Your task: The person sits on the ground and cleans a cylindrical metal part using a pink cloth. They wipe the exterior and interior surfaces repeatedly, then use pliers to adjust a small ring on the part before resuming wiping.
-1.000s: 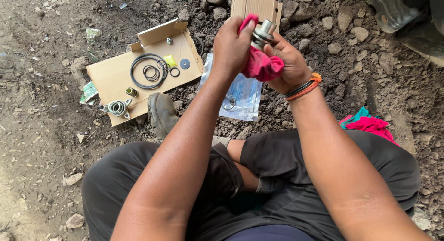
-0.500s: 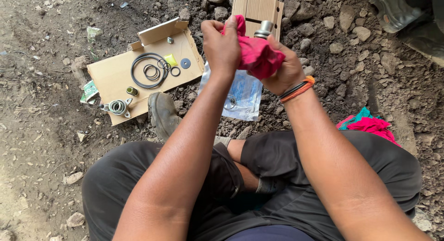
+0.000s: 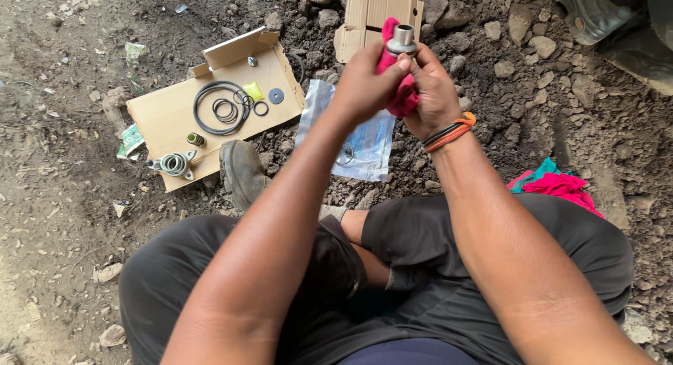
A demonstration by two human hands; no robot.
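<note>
Gripping upright metal cylinder, open end up, pink rag wrapped

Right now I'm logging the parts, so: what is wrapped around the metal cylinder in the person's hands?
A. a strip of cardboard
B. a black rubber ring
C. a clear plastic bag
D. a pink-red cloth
D: a pink-red cloth is bunched around the metal cylinder, gripped between the left hand and the right hand.

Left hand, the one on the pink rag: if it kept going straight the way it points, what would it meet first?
The left hand points up and right, already pressing the pink rag around the metal cylinder. Beyond those, probably the folded cardboard piece on the ground, though depth is unclear.
</note>
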